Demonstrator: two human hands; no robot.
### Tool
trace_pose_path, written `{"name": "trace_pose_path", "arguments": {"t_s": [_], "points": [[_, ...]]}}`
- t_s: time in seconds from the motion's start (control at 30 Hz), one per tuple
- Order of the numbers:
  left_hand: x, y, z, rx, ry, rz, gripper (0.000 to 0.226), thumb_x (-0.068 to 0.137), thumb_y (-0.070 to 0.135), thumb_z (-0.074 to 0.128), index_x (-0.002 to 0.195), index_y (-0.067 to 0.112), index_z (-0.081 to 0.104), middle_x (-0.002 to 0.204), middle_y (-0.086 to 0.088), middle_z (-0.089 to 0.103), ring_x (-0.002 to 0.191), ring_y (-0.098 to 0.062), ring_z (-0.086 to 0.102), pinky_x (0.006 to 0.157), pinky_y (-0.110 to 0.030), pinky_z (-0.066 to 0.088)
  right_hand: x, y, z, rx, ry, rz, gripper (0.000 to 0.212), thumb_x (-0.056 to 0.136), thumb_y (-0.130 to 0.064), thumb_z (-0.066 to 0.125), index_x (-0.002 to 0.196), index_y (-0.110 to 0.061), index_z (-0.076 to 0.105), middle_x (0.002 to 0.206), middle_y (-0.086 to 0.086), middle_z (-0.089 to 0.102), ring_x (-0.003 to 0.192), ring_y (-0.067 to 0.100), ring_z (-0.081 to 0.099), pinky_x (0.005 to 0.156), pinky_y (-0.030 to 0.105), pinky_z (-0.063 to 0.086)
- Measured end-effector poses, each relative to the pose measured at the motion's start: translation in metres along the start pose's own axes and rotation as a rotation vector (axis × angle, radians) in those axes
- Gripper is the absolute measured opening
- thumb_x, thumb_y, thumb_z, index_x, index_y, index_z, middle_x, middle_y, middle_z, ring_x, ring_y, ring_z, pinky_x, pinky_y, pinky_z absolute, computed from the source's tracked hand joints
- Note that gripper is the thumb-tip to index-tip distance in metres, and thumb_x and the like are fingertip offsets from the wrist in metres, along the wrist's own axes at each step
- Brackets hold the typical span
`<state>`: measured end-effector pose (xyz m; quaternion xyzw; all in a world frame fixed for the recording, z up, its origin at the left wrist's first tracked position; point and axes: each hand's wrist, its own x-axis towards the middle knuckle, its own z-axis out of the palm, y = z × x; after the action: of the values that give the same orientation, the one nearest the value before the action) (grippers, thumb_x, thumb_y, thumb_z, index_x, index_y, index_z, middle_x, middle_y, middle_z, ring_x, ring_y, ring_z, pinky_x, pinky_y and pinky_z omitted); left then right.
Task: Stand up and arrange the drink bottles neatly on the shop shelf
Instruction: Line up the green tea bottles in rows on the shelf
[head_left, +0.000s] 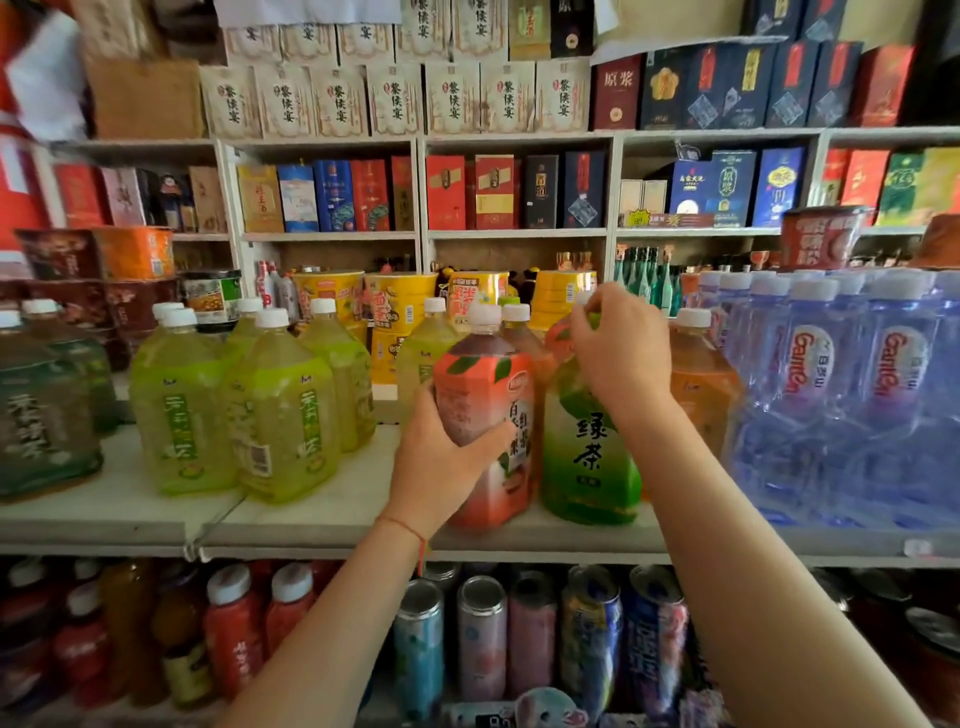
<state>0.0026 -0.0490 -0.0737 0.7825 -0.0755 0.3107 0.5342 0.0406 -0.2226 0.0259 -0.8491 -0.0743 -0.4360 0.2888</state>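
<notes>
Two hands busy | my left hand (441, 462) grips the red-orange plastic tea bottle (485, 415) on the near white shelf (332, 525) | my right hand (618, 353) pinches the green tea bottle (587, 457) cap, just right | step: aligning | next, I think: square both labels forward.

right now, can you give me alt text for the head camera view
A person's left hand grips an orange-labelled tea bottle while the right hand holds the top of a green tea bottle beside it, both upright on a white shop shelf. Yellow-green bottles stand left, packed water bottles right.
</notes>
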Motion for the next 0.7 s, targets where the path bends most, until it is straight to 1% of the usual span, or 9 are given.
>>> {"name": "trace_pose_path", "arguments": {"t_s": [0.1,0.17,0.23,0.3,0.37,0.43,0.5,0.57,0.7], "points": [[0.000,0.001,0.007,-0.104,-0.102,0.002,0.074,0.083,0.038,0.080,0.144,0.026,0.040,0.124,0.010,0.064,0.105,0.004,0.063,0.082,-0.007,0.049,-0.005,-0.009,0.004,-0.008,0.148,-0.120,0.031,0.104,-0.025,0.046,0.087,-0.006,0.063,0.089,0.007,0.063,0.088,0.027,0.057,0.092,0.043,0.041],[0.001,0.002,0.005,-0.163,-0.163,0.017,0.082,0.082,0.043,0.074,0.151,0.027,0.033,0.129,0.014,0.062,0.109,0.012,0.060,0.085,-0.003,0.046,-0.013,-0.020,0.007,0.030,0.204,-0.193,0.031,0.102,-0.026,0.046,0.090,-0.004,0.065,0.097,0.009,0.064,0.095,0.028,0.056,0.097,0.043,0.039],[0.004,0.002,-0.001,-0.153,-0.244,0.060,0.079,0.080,0.045,0.073,0.147,0.041,0.032,0.133,0.025,0.058,0.118,0.015,0.055,0.092,-0.003,0.043,-0.023,-0.036,0.016,0.054,0.247,-0.276,0.028,0.099,-0.022,0.048,0.093,-0.003,0.067,0.104,0.012,0.066,0.102,0.030,0.058,0.102,0.046,0.041],[0.010,-0.001,-0.013,-0.021,-0.268,0.132,0.063,0.080,0.060,0.070,0.135,0.049,0.042,0.127,0.028,0.061,0.121,0.007,0.056,0.097,-0.013,0.046,-0.034,-0.055,0.033,0.079,0.279,-0.372,0.021,0.094,-0.015,0.051,0.093,0.000,0.067,0.107,0.016,0.066,0.109,0.034,0.059,0.108,0.051,0.040],[0.018,-0.014,-0.034,0.267,-0.228,0.249,0.055,0.087,0.078,0.050,0.126,0.040,0.059,0.126,0.012,0.065,0.119,-0.015,0.060,0.098,-0.039,0.051,-0.043,-0.076,0.051,0.110,0.250,-0.468,0.022,0.090,-0.011,0.048,0.093,0.002,0.066,0.108,0.019,0.065,0.113,0.038,0.058,0.112,0.054,0.038],[0.027,-0.030,-0.059,0.568,-0.030,0.379,0.054,0.098,0.063,0.038,0.114,0.023,0.071,0.126,-0.008,0.065,0.116,-0.034,0.059,0.096,-0.056,0.046,-0.051,-0.095,0.070,0.117,0.203,-0.526,0.022,0.086,-0.009,0.047,0.091,0.003,0.065,0.105,0.021,0.065,0.110,0.042,0.060,0.104,0.055,0.046],[0.032,-0.033,-0.091,0.774,0.269,0.453,0.042,0.099,0.045,0.045,0.104,0.016,0.075,0.130,-0.016,0.063,0.124,-0.039,0.053,0.107,-0.059,0.038,-0.053,-0.115,0.087,0.080,0.148,-0.486,0.027,0.085,-0.008,0.043,0.096,0.005,0.065,0.108,0.025,0.065,0.114,0.045,0.058,0.099,0.053,0.050],[0.038,-0.035,-0.122,0.909,0.460,0.479,0.027,0.096,0.034,0.060,0.110,0.015,0.072,0.141,-0.020,0.055,0.136,-0.037,0.043,0.117,-0.060,0.026,-0.053,-0.139,0.102,0.042,-0.036,-0.368,0.038,0.089,-0.008,0.041,0.119,0.009,0.058,0.129,0.030,0.056,0.131,0.047,0.046,0.112,0.051,0.038],[0.056,-0.054,-0.156,1.011,0.325,0.331,0.056,0.087,0.051,0.064,0.136,0.025,0.059,0.149,-0.024,0.046,0.142,-0.041,0.040,0.119,-0.064,0.017,-0.040,-0.162,0.136,-0.002,-0.347,0.063,0.079,0.098,-0.024,0.054,0.154,0.009,0.010,0.160,0.034,0.012,0.151,0.048,0.009,0.125,0.052,0.013]]}}
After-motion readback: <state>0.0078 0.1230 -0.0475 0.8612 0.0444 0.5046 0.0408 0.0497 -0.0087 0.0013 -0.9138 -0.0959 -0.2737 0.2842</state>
